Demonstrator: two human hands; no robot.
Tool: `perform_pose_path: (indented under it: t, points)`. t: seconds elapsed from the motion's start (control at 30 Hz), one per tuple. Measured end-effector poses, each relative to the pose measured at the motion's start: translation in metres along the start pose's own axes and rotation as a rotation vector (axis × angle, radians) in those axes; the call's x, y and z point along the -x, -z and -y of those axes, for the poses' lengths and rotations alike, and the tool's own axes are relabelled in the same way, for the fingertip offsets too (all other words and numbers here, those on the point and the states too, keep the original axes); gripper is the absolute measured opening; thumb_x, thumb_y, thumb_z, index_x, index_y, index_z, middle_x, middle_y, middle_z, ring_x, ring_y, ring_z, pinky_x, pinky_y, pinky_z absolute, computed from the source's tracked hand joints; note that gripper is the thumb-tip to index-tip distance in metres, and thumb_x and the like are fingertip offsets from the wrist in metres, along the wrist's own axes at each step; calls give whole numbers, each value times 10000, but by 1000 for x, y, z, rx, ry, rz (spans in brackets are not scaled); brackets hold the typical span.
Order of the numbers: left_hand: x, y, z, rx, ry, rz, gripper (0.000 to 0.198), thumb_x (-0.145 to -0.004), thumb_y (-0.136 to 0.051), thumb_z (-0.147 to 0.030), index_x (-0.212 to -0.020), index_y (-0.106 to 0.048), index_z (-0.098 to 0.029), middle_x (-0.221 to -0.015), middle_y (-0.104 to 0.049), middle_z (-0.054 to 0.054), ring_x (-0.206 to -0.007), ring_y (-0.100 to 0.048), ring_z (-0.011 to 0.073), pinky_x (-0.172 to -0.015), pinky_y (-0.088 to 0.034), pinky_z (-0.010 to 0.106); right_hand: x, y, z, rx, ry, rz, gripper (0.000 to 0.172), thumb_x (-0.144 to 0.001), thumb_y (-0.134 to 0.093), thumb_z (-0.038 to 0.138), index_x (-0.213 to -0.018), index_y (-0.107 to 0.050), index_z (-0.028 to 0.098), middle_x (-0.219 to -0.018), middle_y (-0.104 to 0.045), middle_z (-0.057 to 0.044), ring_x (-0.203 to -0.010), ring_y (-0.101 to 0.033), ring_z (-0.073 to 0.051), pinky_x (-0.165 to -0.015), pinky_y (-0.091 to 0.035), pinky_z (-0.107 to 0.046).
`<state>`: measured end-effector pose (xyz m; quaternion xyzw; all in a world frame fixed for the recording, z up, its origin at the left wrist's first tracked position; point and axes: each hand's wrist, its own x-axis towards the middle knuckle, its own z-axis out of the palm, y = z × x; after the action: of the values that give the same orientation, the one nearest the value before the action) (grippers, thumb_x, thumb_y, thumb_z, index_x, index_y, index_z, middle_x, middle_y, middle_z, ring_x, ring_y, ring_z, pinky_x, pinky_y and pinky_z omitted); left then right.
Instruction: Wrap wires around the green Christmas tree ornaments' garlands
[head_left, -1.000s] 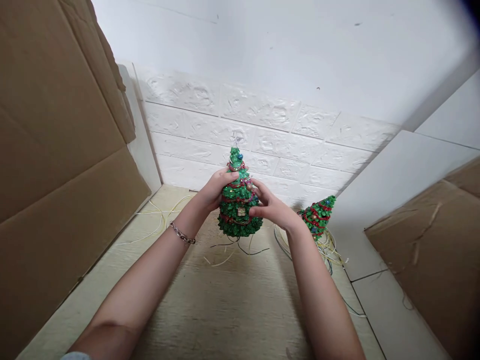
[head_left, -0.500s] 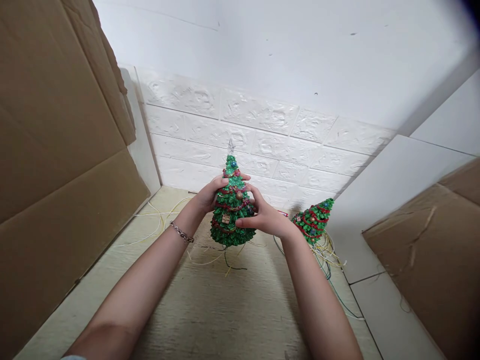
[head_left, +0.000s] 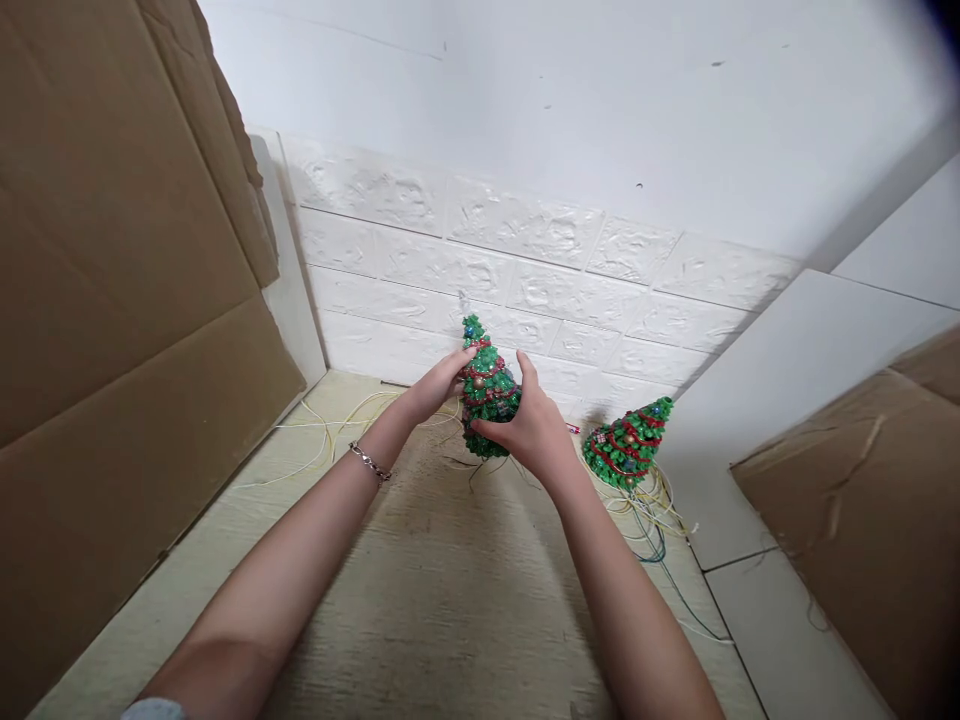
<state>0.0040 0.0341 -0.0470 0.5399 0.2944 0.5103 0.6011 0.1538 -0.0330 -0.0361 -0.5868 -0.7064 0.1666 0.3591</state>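
Observation:
Between my two hands is a small green Christmas tree [head_left: 486,385] with red garlands, little baubles and a pale, see-through star on top. It tilts a little to the left. My left hand [head_left: 442,385] grips its left side near the upper half, and a chain bracelet circles that wrist. My right hand [head_left: 536,430] is curved around the lower right side, thumb across the front and index finger raised off the tree. Loose thin strands show under the tree's base. A second, similar Christmas tree [head_left: 628,443] leans to the right beyond my right wrist.
Yellow, white and green wires [head_left: 652,505] lie tangled below the second tree, and more pale wires [head_left: 330,430] loop at the left. Cardboard [head_left: 135,260] stands along the left side, with another cardboard piece [head_left: 862,480] at right. A white brick-patterned wall [head_left: 510,245] closes the back.
The held tree has moved away from me toward the wall, slightly right, and has turned and tilted. My right index finger has lifted from it. The second tree stays in place.

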Motion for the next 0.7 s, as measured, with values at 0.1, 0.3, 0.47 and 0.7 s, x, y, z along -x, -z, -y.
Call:
perform_pose_path:
  t: [0.1, 0.3, 0.47, 0.7]
  points:
    - [2, -7, 0, -107, -44, -35, 428, -681, -651, -567, -861, -632, -179, -829, -668, 34, -773, -616, 169, -677, -498, 268, 0, -4, 0, 87, 12, -64, 1061, -564, -762, 374, -1469, -241, 187, -1121, -620, -205, -1032, -567, -406, -835, -442, -554]
    - [5, -12, -5, -225, -101, 5, 353, -664, -717, -454, -835, -612, -164, -809, -642, 20, -756, -590, 146, -723, -473, 258, 1, -8, -2, 82, 33, -91, 1049, -573, -750, 389, -1468, -233, 209, -1103, -626, -186, -989, -577, -382, -817, -448, -535]
    - [2, -9, -3, -211, -131, -18, 419, -687, -665, -547, -844, -605, -163, -810, -639, 25, -773, -589, 161, -726, -469, 268, 1, -5, 0, 55, 16, -79, 1077, -567, -753, 402, -1474, -211, 190, -1094, -631, -192, -981, -591, -379, -795, -465, -517]
    - [7, -15, -12, -139, -179, -167, 480, -639, -660, -623, -706, -583, -153, -664, -588, 12, -702, -561, 161, -694, -458, 289, 2, 8, 2, -174, -82, 162, 1180, -568, -764, 482, -1494, -70, 251, -1205, -603, -150, -1076, -593, -332, -851, -492, -467]
